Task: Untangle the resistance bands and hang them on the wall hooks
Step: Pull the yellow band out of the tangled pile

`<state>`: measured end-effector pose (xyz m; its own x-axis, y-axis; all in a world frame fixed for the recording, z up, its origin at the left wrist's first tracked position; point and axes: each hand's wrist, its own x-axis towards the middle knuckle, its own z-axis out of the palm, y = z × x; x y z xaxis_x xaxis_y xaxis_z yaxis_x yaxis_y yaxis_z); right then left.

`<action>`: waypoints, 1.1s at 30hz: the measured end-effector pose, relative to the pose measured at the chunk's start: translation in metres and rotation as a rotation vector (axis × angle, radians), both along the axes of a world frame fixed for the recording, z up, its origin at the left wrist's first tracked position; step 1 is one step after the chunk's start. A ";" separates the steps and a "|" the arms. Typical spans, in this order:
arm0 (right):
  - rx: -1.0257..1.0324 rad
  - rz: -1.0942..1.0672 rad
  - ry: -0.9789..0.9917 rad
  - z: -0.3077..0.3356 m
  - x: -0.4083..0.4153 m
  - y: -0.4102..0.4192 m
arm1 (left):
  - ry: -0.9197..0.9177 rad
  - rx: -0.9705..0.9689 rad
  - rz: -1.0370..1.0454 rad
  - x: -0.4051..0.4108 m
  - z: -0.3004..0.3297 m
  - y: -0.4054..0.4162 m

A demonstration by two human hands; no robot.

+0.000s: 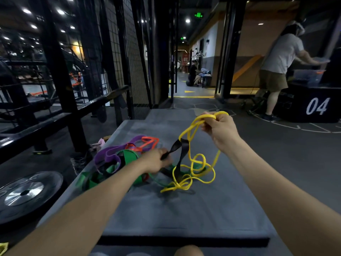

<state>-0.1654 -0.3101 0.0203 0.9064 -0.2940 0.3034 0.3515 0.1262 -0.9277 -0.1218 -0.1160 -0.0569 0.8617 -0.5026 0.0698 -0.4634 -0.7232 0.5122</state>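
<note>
Far left: weight plate point(25, 193) on the floor beside the grey mat point(166, 215). On the mat, purple band point(108, 156), green band point(129, 156) and orange band point(149, 142) lie heaped together. Left hand point(156, 160) is closed on a black band point(181, 150). Right hand point(221, 128), raised, pinches the yellow band point(195, 169), which trails knotted through the black. Judgement: early stage, nothing hung, no hooks seen. Person point(276, 71) stands far right.

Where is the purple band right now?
In the head view, the purple band lies at the left of the grey mat, piled with the green band and orange band, beyond the left hand.
</note>
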 end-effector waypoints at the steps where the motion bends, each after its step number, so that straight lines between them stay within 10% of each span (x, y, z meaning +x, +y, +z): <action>1: 0.061 -0.012 0.030 -0.002 0.001 -0.003 | -0.029 -0.004 0.030 0.003 0.007 0.005; 15: 0.254 0.184 0.166 0.016 0.016 0.071 | 0.044 -1.039 0.246 -0.004 0.132 0.062; 33: 0.239 0.142 0.411 -0.016 0.008 0.089 | 0.455 -1.373 0.391 -0.027 0.096 0.081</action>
